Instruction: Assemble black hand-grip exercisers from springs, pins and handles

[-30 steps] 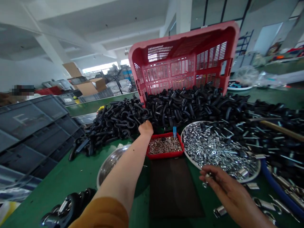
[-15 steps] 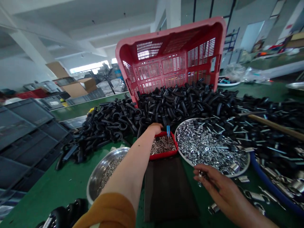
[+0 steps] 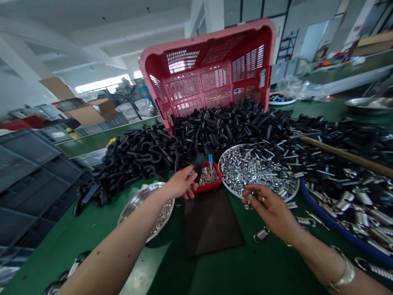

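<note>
Left hand: the left hand (image 3: 181,183) reaches forward from the lower left, palm turned inward, at the near left corner of the red tray (image 3: 210,187).
Left grip: thumb and fingers pinched on one black part (image 3: 199,166), which stands up nearly upright from them in front of the tray's left side.
Right hand: the right hand (image 3: 268,207) comes in from the lower right, fingers bent and pointing left, just off the near edge of the white plate (image 3: 229,189).
Right grip: narrow, fingertips together on small metal pieces (image 3: 249,200), too small to count or name.
Hidden: the left forearm crosses the steel bowl (image 3: 135,203) and covers some of its contents; the black part's lower end is lost behind the fingers.
Cut off: the blue-rimmed basin (image 3: 325,227) of springs at right; sprung black pieces (image 3: 76,266) at lower left.
Singles: one screwdriver (image 3: 210,159), blue-handled, standing in the tray; one mat (image 3: 211,225) before it; one crate (image 3: 215,53), tipped toward the desk (image 3: 264,270); one wooden handle (image 3: 344,155).
Loose spring: one spring (image 3: 261,234) lies between mat and right forearm; others sit farther right.
Uncountable: black heap (image 3: 227,127), tray screws, plate nuts.
</note>
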A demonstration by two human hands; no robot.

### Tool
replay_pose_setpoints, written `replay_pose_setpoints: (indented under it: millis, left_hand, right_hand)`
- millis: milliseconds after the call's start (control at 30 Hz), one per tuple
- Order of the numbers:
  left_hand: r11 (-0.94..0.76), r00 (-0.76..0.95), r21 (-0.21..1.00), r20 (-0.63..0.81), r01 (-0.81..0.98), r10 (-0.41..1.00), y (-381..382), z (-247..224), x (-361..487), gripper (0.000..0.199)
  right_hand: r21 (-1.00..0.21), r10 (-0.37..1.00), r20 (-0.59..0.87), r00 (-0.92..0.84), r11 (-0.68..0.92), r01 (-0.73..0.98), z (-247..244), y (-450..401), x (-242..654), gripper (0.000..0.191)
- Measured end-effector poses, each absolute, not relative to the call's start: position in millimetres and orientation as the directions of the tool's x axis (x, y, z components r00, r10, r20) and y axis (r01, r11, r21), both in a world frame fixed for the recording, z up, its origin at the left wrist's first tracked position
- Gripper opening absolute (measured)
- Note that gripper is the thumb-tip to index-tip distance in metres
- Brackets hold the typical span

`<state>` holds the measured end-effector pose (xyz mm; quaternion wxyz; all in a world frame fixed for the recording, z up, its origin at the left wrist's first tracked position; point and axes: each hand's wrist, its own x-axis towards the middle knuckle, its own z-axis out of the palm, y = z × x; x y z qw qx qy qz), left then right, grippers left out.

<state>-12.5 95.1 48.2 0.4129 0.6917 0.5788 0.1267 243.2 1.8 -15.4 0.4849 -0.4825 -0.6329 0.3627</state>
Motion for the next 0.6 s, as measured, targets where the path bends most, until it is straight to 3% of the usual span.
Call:
replay_pose_setpoints:
  millis: [67,233,467,533,600]
  left_hand:
    - [0.011,0.397,0.755,-0.357,0.656,0.845,59.0,40.7,-5.4,0.043]
    - [-0.341,0.519,0.676,-0.072,0.653,0.852,12.3,30.1,5.2,0.030]
    - [-0.078,0.106,0.424,-0.041,0.902,0.994,8.5,3.9,32.6,0.042]
    - [-0.032,0.067,0.418,-0.070,0.908,0.995,12.9,0.6,38.5,0.036]
    - [0.000,0.085,0.523,-0.138,0.852,0.987,17.0,2.2,41.5,0.024]
  right_hand:
    - [-0.945,0.968,0.246,-0.043,0.249,0.211,-11.5,2.6,241.8,0.027]
    - [-0.955,0.970,0.241,-0.043,0.245,0.169,-9.0,1.4,240.4,0.029]
    - [-0.945,0.961,0.269,-0.061,0.276,0.176,-16.2,1.3,239.0,0.029]
    - [-0.946,0.960,0.276,-0.051,0.281,0.165,-15.6,0.6,237.7,0.028]
    - [-0.946,0.958,0.283,-0.034,0.285,0.153,-11.3,-1.7,235.4,0.027]
